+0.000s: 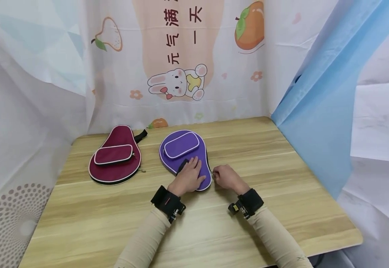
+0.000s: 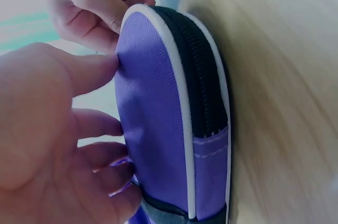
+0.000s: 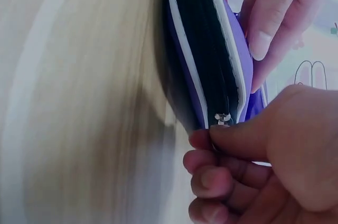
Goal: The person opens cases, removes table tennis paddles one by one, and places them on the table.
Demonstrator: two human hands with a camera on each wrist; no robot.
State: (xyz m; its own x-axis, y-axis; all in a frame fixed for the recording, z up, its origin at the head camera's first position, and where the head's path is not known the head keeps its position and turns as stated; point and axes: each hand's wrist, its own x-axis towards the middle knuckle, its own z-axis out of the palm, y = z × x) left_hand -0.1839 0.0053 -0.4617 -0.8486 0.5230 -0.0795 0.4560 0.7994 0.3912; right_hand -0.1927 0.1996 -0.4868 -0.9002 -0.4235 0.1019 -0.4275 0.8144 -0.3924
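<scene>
A purple paddle-shaped zip case (image 1: 200, 152) with white piping and a small front pocket (image 1: 181, 145) lies on the table, its narrow end toward me. My left hand (image 1: 188, 178) rests on that narrow part, fingers spread over the fabric. At the case's right side, my right hand (image 1: 228, 176) pinches the zipper pull between thumb and index finger. The metal zipper slider (image 3: 222, 118) shows just above the thumb in the right wrist view; the pull tab is mostly hidden by the fingers. The black zipper band (image 2: 195, 71) appears closed around the narrow end.
A maroon case (image 1: 114, 173) of the same shape lies to the left, its wide end toward me, with a black strap (image 1: 141, 136) at its side. Behind the wooden table (image 1: 114, 219) hangs a printed curtain (image 1: 228, 89); more cloth hangs on both sides.
</scene>
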